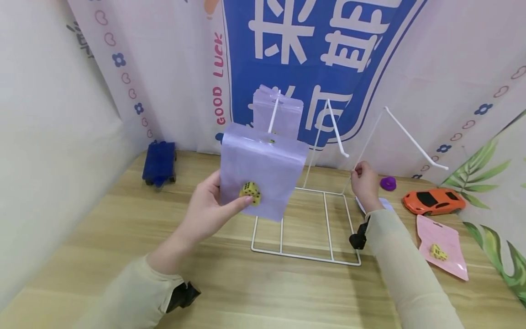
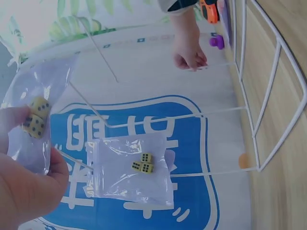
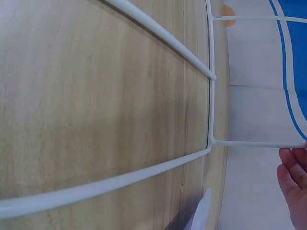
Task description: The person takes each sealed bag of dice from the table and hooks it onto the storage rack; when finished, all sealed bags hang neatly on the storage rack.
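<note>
My left hand (image 1: pixel 207 208) pinches a lilac zip bag (image 1: pixel 263 169) with yellow dice (image 1: pixel 250 193) inside, thumb over its front. The bag's top is at the front end of the left hook (image 1: pixel 274 114) of a white wire rack (image 1: pixel 306 257); whether the hook passes through its hole I cannot tell. Farther back on that hook hangs another lilac bag (image 2: pixel 132 170), also with yellow dice. My right hand (image 1: pixel 365 185) pinches the rack's right upright wire (image 3: pixel 259 143), with the fingertips partly cut off in the right wrist view.
The middle hook (image 1: pixel 337 130) and right hook (image 1: pixel 417 139) carry nothing. Right of the rack are a purple object (image 1: pixel 388 183), an orange toy car (image 1: pixel 433 201) and a pink bag (image 1: pixel 448 240) of dice. A lilac bag lies partly behind my right wrist. A blue toy vehicle (image 1: pixel 159 161) stands back left.
</note>
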Available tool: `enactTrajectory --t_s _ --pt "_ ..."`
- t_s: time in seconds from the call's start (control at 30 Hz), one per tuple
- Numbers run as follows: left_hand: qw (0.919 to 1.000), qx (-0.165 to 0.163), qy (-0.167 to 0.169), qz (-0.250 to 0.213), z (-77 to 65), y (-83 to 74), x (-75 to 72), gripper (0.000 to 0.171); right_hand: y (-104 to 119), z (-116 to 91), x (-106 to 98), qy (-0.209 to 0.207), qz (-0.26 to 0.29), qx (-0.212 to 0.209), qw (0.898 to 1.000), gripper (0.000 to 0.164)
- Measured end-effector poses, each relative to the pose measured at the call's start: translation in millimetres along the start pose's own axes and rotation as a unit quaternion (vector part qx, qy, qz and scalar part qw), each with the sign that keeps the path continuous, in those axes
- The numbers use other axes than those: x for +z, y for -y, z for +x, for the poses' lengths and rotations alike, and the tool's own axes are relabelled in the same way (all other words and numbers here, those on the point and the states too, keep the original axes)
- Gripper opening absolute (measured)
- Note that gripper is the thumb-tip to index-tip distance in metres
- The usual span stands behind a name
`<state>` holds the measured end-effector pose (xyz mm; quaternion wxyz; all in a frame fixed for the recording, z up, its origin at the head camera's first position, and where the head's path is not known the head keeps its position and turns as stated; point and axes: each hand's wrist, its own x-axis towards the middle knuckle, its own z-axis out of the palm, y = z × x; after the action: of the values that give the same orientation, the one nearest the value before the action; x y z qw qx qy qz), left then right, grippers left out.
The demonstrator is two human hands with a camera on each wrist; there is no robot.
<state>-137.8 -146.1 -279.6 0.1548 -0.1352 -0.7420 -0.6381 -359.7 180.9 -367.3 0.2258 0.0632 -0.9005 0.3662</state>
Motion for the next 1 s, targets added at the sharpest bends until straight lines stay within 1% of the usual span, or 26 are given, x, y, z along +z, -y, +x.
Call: enactTrajectory --t_s 0.1,0.23,0.4,0.53,0.63,0.83,0.93,1.0 --pt "0.9997 -0.018 -0.008 0.017 3.4 -1.0 1.3 0.041 -0.3 0.5 -1.1 -0.001 -0.001 0.004 1.000 0.008" --pt "0.9986 -0.044 -0.013 0.026 9.5 5.4 3.4 0.042 -1.7 0.0 -1.7 -0.003 -0.004 0.001 1.000 0.008" --pt "0.9978 -0.056 -0.017 0.031 15.1 12.7 8.4 0.041 -3.0 -0.6 -1.7 -0.009 -0.001 -0.006 1.000 0.007" --pt "0.9964 -0.074 -0.024 0.034 21.6 18.4 11.0 0.041 -3.8 0.0 -1.9 -0.003 -0.002 -0.006 1.000 0.008" --pt "0.9944 -0.092 -0.031 0.042 33.5 23.6 13.0 0.043 -3.5 0.9 -2.2 0.001 -0.006 -0.007 1.000 0.009" --pt "0.9895 -0.117 -0.040 0.074 68.1 34.6 19.1 0.046 -4.6 2.1 -2.0 0.002 -0.003 -0.005 1.000 0.008" --pt "0.9892 -0.121 -0.047 0.067 82.3 40.5 21.1 0.047 -4.5 1.7 -0.9 0.007 0.000 -0.002 1.000 0.008" --pt "0.9893 -0.116 -0.054 0.070 91.0 43.1 21.2 0.047 -3.5 1.8 -0.4 0.006 0.002 -0.004 1.000 0.008"
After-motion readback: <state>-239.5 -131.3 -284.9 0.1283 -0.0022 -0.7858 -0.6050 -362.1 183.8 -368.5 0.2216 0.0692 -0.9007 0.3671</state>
